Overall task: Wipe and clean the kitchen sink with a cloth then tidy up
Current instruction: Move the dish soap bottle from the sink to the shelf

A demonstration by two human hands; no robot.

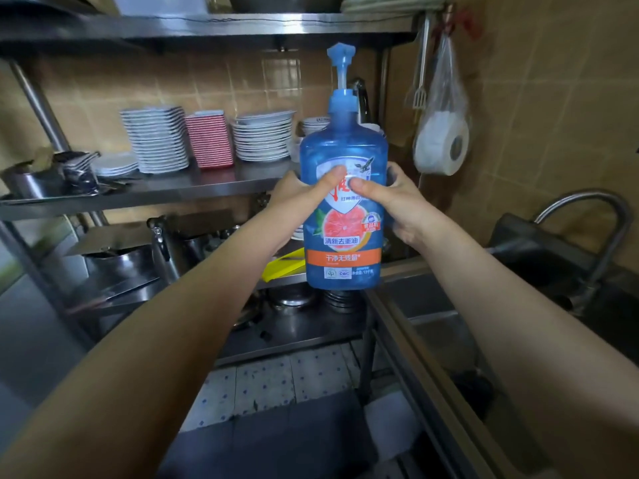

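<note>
Bottle of blue dish soap held up in both grips, left of the sink.
Left grip and right grip clasp the pump bottle at mid-height from either side, thumbs lying across the front label and nearly meeting; it stands upright in the air, pump head above the grips, base below them. Its tinted wall hides how full it is. The steel sink lies lower, to the right, with its curved tap beyond. Behind the bottle a lower shelf carries steel pots; the shelf above bears stacks of white plates and red-striped dishes. On the far wall a clear bag holds a roll of white paper.
</note>
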